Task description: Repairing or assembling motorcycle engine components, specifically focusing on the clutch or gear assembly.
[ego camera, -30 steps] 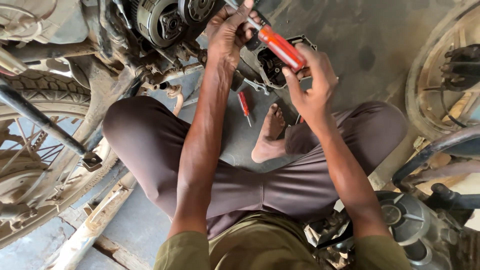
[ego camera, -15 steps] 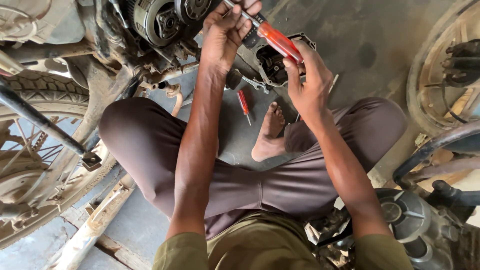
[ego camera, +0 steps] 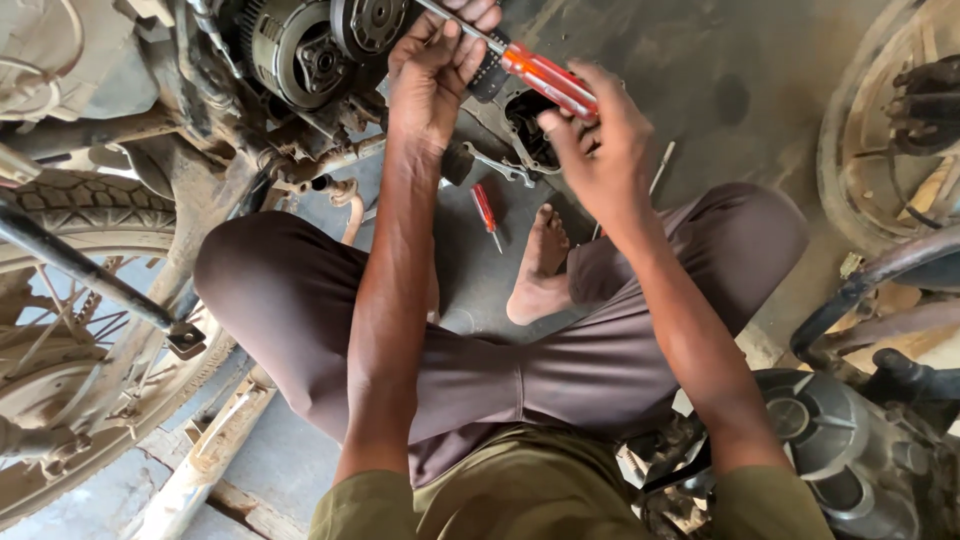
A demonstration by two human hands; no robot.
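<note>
1. at the far left, the spoked wheel (ego camera: 70, 330) and its tyre lean close by your knee, with a dark bar running across them; nothing there is touched by either hand.
2. up at the top, the open engine (ego camera: 310, 50) shows its round clutch parts, greasy and exposed. your left hand (ego camera: 435, 75) is up against it, fingers curled shut around the metal shaft of the red screwdriver (ego camera: 545, 78) near its tip, steadying it at the casing.
3. your right hand (ego camera: 600, 150) sits just to the right, fingers and thumb closed on the butt end of the red handle. so the tool lies slantwise between both hands, tip towards the engine; the very tip is hidden behind your left fingers, so what it bears on cannot be told.
4. my reading of the risk: with the shaft pinched that close to the tip, a slip under a push or twist could drive the blade off its seat and into your left fingers or gouge the casing. the grease makes that likelier.
5. on the floor below, a smaller red screwdriver (ego camera: 486, 212) lies just beside your bare foot (ego camera: 538, 270); a shift of the leg could roll it or catch the foot.
6. at the right edge, another wheel (ego camera: 885, 120) and a dark engine block (ego camera: 830, 440) crowd your elbow, leaving little room to pull back.
</note>
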